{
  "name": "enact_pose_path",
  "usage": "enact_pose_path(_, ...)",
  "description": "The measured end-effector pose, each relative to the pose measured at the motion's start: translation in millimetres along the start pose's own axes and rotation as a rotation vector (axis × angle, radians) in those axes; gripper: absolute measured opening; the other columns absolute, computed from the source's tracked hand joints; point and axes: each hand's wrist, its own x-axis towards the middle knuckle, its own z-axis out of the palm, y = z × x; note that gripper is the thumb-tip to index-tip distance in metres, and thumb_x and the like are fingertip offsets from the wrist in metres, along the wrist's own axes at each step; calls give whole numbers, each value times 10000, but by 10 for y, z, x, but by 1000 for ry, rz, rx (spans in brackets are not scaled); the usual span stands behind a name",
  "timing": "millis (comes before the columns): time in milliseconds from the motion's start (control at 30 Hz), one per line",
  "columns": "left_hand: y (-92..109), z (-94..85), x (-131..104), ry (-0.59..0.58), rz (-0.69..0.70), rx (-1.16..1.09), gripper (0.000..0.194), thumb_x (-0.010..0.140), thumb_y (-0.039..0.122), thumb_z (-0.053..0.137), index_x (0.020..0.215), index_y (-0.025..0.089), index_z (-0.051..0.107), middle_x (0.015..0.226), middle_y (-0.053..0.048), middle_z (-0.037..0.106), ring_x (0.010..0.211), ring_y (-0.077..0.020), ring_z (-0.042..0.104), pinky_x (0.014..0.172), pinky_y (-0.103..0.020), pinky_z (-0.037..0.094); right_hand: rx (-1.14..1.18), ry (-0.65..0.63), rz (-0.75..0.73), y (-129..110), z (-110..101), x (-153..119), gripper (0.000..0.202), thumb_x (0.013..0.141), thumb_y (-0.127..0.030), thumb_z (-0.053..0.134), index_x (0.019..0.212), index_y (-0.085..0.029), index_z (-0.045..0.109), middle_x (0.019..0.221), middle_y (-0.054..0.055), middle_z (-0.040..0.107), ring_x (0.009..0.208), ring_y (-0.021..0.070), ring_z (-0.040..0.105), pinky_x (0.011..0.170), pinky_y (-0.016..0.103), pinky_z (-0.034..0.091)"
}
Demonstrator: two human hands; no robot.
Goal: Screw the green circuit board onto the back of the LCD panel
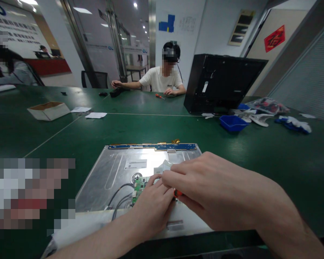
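Observation:
A flat metal display panel (115, 169) lies on the table before me, with a blue circuit strip (178, 146) along its far edge. My left hand (153, 205) rests over a green circuit board (138, 186) on the panel, its bent fingers pressed on the board and partly covering it. Just to the right, my right hand (218, 190) is closed around a screwdriver; only a bit of its orange-red handle (178, 193) shows, and its tip is hidden. Grey cables (120, 203) run from the board's left side.
The green table (140, 126) carries an open box (50, 110), a blue tray (233, 123), a large black monitor (221, 82), gloves (294, 124) and papers (96, 115). Across it sits a person (164, 77) near another screwdriver (160, 96). Another person (13, 68) sits far left.

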Motion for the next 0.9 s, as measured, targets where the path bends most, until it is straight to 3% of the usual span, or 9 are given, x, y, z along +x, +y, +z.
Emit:
enact_pose_path(133, 11, -3, 1, 22, 8, 26, 251, 826, 107, 474, 1033, 177, 598, 1118, -89, 656, 1083, -272, 570, 1005, -477, 387, -21, 17, 39, 18, 19, -1, 106, 871, -249, 581, 966, -203, 574, 789, 20, 682, 671, 159, 613, 561, 256, 365)
enact_pose_path(233, 12, -10, 8, 22, 29, 31, 232, 845, 114, 459, 1018, 174, 602, 1082, -93, 667, 1069, -274, 574, 1014, -492, 375, -35, 24, 43, 29, 37, 0, 35, 881, -221, 555, 913, -208, 563, 760, 5, 677, 652, 159, 606, 546, 258, 343)
enact_pose_path(433, -24, 36, 2, 6, 21, 22, 346, 830, 102, 466, 1152, 178, 565, 1181, -102, 633, 1114, -280, 560, 989, -474, 406, 15, 13, -7, 11, 35, 2, 196, 801, -134, 600, 974, -204, 541, 824, 0, 681, 740, 160, 629, 605, 264, 392)
enact_pose_path(700, -48, 76, -6, -19, 39, 62, 398, 775, 88, 485, 1156, 176, 554, 1173, -108, 638, 1110, -287, 563, 1003, -476, 387, -29, 33, 11, 17, 53, -11, 194, 781, -141, 603, 948, -205, 527, 800, -10, 668, 699, 151, 613, 545, 279, 339)
enact_pose_path(900, -28, 65, 0, 7, 43, 56, 327, 835, 98, 455, 1136, 180, 552, 1185, -102, 627, 1121, -273, 558, 1020, -464, 377, -26, 45, 11, 4, 21, -36, 144, 808, -137, 579, 915, -208, 513, 798, -17, 661, 678, 149, 598, 538, 281, 319)
